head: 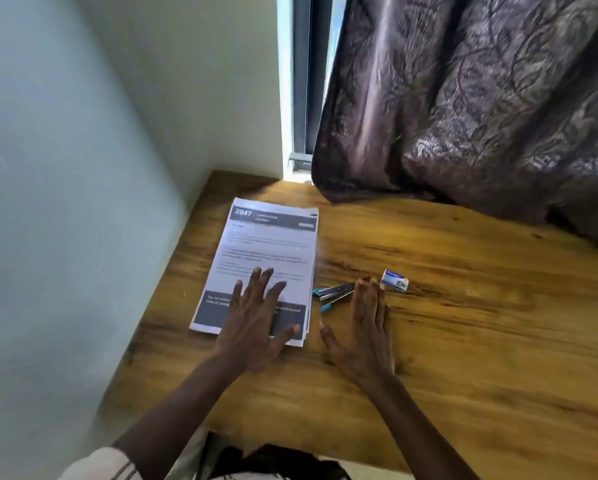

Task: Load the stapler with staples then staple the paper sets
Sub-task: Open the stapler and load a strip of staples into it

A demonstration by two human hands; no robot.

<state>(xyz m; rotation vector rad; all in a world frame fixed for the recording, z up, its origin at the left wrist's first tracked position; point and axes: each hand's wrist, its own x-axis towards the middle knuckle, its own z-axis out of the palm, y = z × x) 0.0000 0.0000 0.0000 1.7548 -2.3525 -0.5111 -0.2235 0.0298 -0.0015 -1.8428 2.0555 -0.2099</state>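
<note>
My left hand (256, 317) lies flat, holding nothing, on the paper stack (266, 258); my right hand (363, 327) hovers empty beside the stapler (334, 292). Risk: a careless sweep knocks the staple box (395, 280) away.

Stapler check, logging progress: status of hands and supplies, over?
Left hand flat on papers, right hand open, empty. Stapler untouched, staple box beside it. Nothing blocking.

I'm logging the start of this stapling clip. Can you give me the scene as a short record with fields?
surface: wooden table
papers: stacked flat at the table's left
left hand: open, palm down over the papers' near end
stapler: lying right of the papers, apart from them
staple box: just right of the stapler
right hand: open, fingertips by the stapler, holding nothing
backdrop: curtain
</note>
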